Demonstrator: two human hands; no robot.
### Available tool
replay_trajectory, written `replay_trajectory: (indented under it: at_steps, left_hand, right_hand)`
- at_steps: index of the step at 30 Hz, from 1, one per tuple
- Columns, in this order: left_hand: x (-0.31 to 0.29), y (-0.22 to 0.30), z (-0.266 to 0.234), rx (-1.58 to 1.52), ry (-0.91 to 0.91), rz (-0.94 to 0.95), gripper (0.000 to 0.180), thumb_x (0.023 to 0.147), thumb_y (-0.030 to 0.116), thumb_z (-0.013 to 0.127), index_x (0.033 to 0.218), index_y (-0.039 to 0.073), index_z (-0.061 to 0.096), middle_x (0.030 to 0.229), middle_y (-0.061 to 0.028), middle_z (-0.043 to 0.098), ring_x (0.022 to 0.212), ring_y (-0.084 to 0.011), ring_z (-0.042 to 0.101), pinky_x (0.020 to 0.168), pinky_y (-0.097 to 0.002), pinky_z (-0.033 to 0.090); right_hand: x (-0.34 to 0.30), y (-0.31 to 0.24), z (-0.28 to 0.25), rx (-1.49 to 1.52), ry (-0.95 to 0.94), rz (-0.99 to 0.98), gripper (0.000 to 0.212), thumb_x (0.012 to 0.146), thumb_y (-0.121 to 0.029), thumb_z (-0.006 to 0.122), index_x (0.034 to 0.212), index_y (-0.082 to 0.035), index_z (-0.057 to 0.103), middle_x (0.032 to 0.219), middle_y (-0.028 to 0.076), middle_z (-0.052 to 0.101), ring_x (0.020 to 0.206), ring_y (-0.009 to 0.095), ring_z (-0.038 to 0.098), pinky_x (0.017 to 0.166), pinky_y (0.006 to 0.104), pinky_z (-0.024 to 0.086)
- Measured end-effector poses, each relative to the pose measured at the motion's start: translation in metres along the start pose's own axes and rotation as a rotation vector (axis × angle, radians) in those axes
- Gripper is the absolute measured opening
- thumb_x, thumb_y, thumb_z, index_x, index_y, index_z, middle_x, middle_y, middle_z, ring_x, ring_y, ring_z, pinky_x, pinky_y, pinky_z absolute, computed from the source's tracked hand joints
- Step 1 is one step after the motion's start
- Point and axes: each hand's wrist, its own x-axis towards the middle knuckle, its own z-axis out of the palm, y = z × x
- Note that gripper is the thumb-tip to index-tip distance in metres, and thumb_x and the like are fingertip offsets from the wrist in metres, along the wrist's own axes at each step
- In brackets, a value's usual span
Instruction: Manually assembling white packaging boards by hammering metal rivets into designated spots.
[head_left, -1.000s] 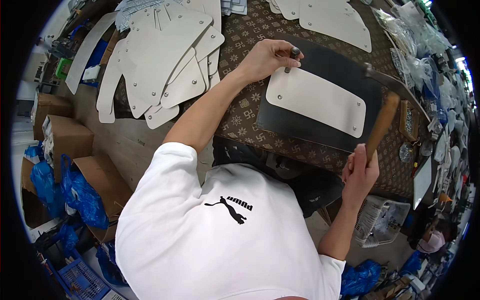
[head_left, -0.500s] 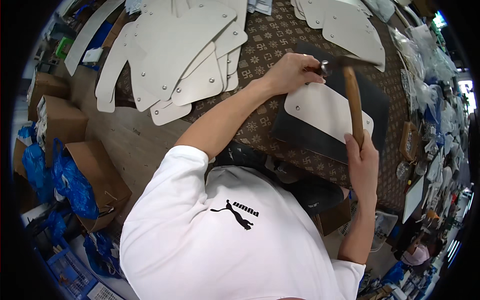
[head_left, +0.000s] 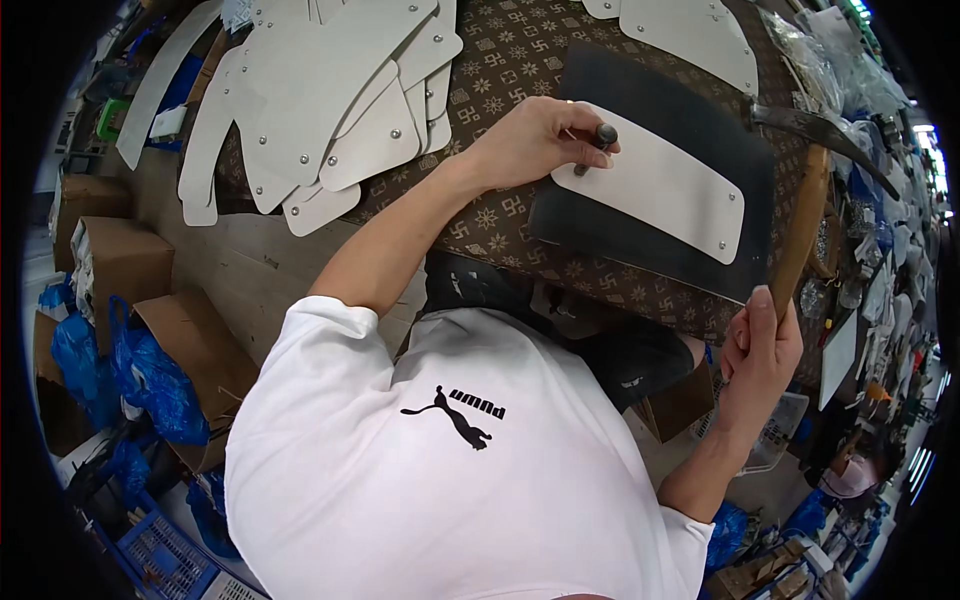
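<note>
Pale grey panel (head_left: 655, 192) with rivets lies on a black mat (head_left: 690, 130). Left hand (head_left: 535, 140) pinches a punch (head_left: 597, 143) upright on it; right hand (head_left: 760, 345) grips a hammer (head_left: 805, 215). More panels (head_left: 330, 110) are stacked beside.

A short dark metal punch (head_left: 598, 143) stands tilted between the fingers of the left hand (head_left: 530, 140), its tip on the near left end of a pale grey rounded panel (head_left: 665, 195). The panel lies flat on a black mat (head_left: 640, 235), with small rivets at its corners. A hammer (head_left: 800, 215) with a wooden handle rises from the right hand (head_left: 758, 350), its dark head raised beyond the mat's far right corner.
</note>
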Motion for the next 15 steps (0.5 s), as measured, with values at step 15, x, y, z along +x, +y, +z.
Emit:
replay_trajectory:
  at_steps: [15]
  left_hand:
    - [-0.004, 0.014, 0.013, 0.147, -0.027, 0.017, 0.017, 0.091, 0.001, 0.07, 0.108, -0.004, 0.072, 0.1, -0.0068, 0.072, 0.089, -0.0131, 0.068, 0.081, -0.0283, 0.056]
  right_hand:
    - [-0.008, 0.042, -0.007, -0.197, -0.257, 0.005, 0.027, 0.106, -0.029, 0.058, 0.088, -0.01, 0.052, 0.063, -0.005, 0.042, 0.046, -0.001, 0.034, 0.04, 0.0192, 0.025]
